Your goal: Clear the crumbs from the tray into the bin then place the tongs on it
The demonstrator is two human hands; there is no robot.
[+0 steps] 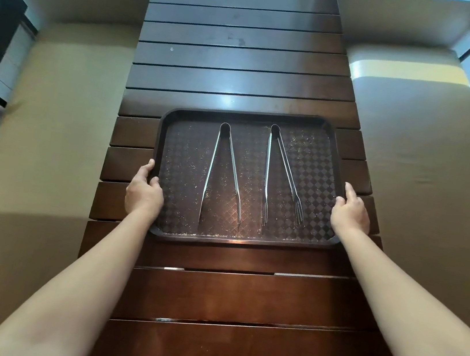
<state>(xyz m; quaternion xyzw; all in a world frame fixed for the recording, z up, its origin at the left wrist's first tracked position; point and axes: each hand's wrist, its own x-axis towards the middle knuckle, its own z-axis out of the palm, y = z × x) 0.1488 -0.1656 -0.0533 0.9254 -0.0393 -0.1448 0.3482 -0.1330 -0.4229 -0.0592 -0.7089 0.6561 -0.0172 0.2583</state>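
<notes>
Both arms reached up from the lower corners of the frame, nearly straight: the left hand gripped the left rim of the tray, thumb hooked over the edge, and the right hand gripped the right rim the same way. One dark checkered tray sat at frame centre on the slatted table, carrying two metal tongs side by side and apart, left tongs and right tongs, hinges toward the top of the frame and tips toward the bottom. Crumbs were scattered over the tray floor, densest along its lower edge.
</notes>
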